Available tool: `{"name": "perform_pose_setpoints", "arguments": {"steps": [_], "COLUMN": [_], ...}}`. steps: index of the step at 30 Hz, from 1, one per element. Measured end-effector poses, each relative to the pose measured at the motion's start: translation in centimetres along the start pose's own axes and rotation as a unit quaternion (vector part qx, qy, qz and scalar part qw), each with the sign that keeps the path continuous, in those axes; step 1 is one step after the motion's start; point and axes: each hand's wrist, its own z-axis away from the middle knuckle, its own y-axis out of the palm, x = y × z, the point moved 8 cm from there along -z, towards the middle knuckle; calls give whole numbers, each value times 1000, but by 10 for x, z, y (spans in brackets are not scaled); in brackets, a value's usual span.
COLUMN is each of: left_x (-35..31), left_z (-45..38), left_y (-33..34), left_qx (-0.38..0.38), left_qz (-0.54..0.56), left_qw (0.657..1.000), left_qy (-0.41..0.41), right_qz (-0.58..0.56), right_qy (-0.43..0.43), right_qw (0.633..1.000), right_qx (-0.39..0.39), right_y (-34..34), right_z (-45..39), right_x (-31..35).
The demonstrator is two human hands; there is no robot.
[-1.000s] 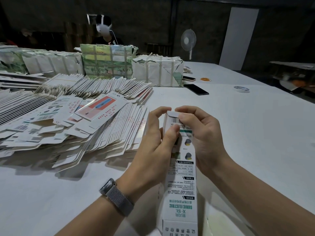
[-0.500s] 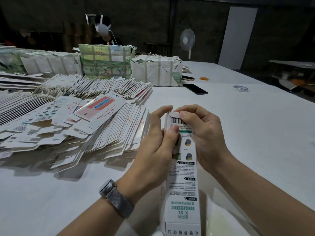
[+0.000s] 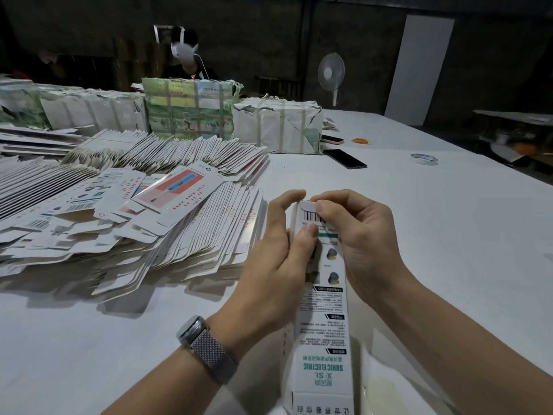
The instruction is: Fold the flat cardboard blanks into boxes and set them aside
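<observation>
The box (image 3: pixel 321 319), a long narrow carton already opened into a tube, is held just above the white table (image 3: pixel 434 235) in front of the person, with its long axis running almost straight away from the body: the near end, with the large printed lettering, lies at the bottom edge of the view, and the far end, with the barcode, points away and slightly up. Both hands work at that far end, so the grip sits at the tip and nearly the whole length trails back toward the person. The left hand (image 3: pixel 278 262) wraps the left side, its thumb pressed on the top face just below the barcode and its forefinger curled over the end. The right hand (image 3: pixel 359 244) holds the right side, thumb on the barcode panel and fingers curled around the far edge; both are closed on the carton. The end flap looks as if it is being tucked shut, and neither hand seems nearer that work. The pile of flat blanks (image 3: pixel 134 211) lies to the left, nearer the left hand.
</observation>
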Motion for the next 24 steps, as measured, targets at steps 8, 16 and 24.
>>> {"name": "perform_pose_setpoints", "arguments": {"steps": [8, 16, 24], "left_x": [3, 4, 1], "left_z": [0, 1, 3], "left_y": [3, 5, 9], "left_qx": [9, 23, 39], "left_qz": [28, 24, 45], "left_qw": [999, 999, 996], "left_qy": [-26, -43, -62], "right_qz": [5, 22, 11], "right_qy": [6, 15, 27], "right_qw": [1000, 999, 1000], "right_qx": [-10, -23, -1], "right_y": [-2, -6, -7], "right_z": [-1, -2, -6], "right_x": [-4, -2, 0]}}
